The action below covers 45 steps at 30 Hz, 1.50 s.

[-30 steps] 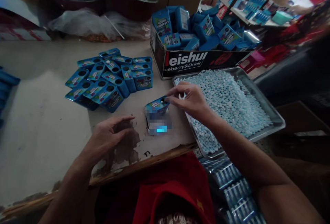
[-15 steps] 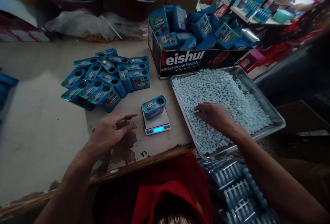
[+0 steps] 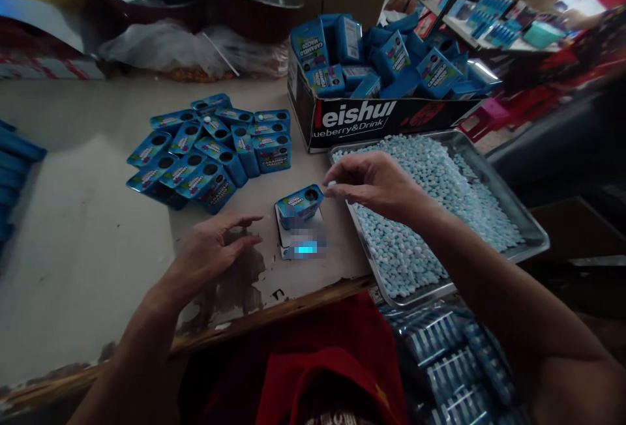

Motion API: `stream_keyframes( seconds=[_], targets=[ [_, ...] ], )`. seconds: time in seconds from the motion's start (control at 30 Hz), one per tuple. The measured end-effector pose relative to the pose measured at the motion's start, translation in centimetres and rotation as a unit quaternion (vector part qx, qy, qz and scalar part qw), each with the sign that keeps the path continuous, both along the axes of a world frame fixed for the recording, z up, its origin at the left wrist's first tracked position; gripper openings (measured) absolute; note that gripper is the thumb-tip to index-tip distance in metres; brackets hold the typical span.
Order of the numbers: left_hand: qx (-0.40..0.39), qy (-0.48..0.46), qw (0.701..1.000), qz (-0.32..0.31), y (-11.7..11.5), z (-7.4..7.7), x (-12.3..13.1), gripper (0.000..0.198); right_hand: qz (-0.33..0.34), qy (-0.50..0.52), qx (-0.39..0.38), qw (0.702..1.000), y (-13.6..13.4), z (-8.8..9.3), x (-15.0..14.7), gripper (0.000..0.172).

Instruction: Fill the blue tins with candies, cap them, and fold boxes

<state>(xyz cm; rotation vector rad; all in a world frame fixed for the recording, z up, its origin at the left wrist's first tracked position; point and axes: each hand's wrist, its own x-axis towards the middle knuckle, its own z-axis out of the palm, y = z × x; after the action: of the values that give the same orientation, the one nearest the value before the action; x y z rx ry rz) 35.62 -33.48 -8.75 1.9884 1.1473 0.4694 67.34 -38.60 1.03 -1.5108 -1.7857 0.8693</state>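
Observation:
My right hand (image 3: 369, 180) pinches a small pale candy (image 3: 333, 184) just right of a blue candy box (image 3: 299, 205). That box stands on a small digital scale (image 3: 288, 250) with a lit display, and a round dark hole shows in its top. To the left of the scale, my left hand (image 3: 215, 246) hovers low over the table with thumb and fingers apart, holding nothing. Under my right forearm lies a metal tray (image 3: 531, 242) spread with pale blue and white candies (image 3: 411, 242).
Several blue boxes (image 3: 215, 151) with round holes stand grouped on the table (image 3: 98, 229). A black carton (image 3: 352, 122) full of similar boxes sits behind the tray. More blue boxes (image 3: 19, 158) lie at the left edge. Wrapped blue packs (image 3: 454, 360) are below the tray.
My right hand has lifted from the candies in the tray and moved left to the box on the scale, a candy between its fingertips. My left hand has stayed nearly still.

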Motion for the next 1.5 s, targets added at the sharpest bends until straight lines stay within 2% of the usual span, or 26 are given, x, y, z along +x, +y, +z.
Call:
stream_keyframes(
  seconds=[0.17,0.3,0.33,0.4,0.5,0.57,0.67,0.7,0.77,0.87,0.93,1.0,1.1,1.23,1.37,1.5],
  targets=[
    [0.0,0.001,1.0,0.0,0.4,-0.2,-1.2,0.044,0.039,-0.083,-0.003,0.996,1.9,-0.2,-1.4,0.014],
    [-0.005,-0.006,1.0,0.004,0.7,0.2,-1.6,0.048,0.029,-0.061,-0.014,0.998,2.2,-1.0,-1.0,0.035],
    [-0.001,-0.004,1.0,0.004,0.7,0.3,-1.6,0.048,0.02,-0.049,-0.004,0.999,2.2,-1.1,-1.0,0.036],
    [0.003,-0.002,1.0,-0.001,0.7,0.5,-1.6,0.047,0.007,-0.045,0.023,0.999,2.2,-1.1,-1.5,0.027],
    [0.007,-0.003,1.0,-0.004,0.5,0.7,-1.4,0.047,0.005,-0.098,0.075,0.992,2.3,-0.9,-2.5,0.012],
    [0.013,-0.004,1.0,-0.005,0.3,0.9,-1.3,0.046,-0.006,-0.132,0.117,0.984,2.2,-0.7,-2.5,0.011],
    [0.02,-0.005,1.0,-0.002,0.1,1.1,-1.3,0.044,-0.087,-0.176,0.147,0.969,0.9,-0.9,-0.6,0.016],
    [0.02,-0.005,1.0,-0.001,0.1,1.2,-1.4,0.044,-0.118,-0.21,0.129,0.962,0.1,-1.3,0.5,0.018],
    [0.02,-0.003,1.0,-0.002,0.2,1.2,-1.6,0.043,-0.155,-0.308,0.039,0.938,-1.9,-2.5,2.9,0.018],
    [0.021,0.005,1.0,-0.011,0.4,1.3,-1.3,0.043,-0.117,-0.424,-0.1,0.893,-5.1,-4.9,5.4,0.026],
    [0.024,0.011,1.0,-0.017,0.5,1.6,-0.5,0.043,-0.09,-0.457,-0.123,0.876,-6.5,-6.4,5.9,0.034],
    [0.028,0.012,0.999,-0.022,0.3,2.2,0.6,0.044,-0.088,-0.468,-0.122,0.871,-7.1,-7.2,5.8,0.032],
    [0.035,0.006,0.999,-0.027,0.0,3.0,1.7,0.046,-0.101,-0.451,-0.101,0.881,-6.8,-7.2,5.8,0.023],
    [0.047,0.018,0.999,-0.018,-0.4,3.2,1.4,0.045,-0.128,-0.398,-0.075,0.905,-6.6,-6.6,6.8,0.017],
    [0.037,0.029,0.999,-0.004,-0.7,3.1,1.1,0.045,-0.161,-0.317,-0.057,0.933,-7.0,-6.8,7.3,0.019],
    [0.037,0.02,0.999,-0.014,-0.9,3.7,1.9,0.049,-0.176,-0.3,-0.049,0.936,-7.3,-7.5,7.4,0.023]
  ],
)
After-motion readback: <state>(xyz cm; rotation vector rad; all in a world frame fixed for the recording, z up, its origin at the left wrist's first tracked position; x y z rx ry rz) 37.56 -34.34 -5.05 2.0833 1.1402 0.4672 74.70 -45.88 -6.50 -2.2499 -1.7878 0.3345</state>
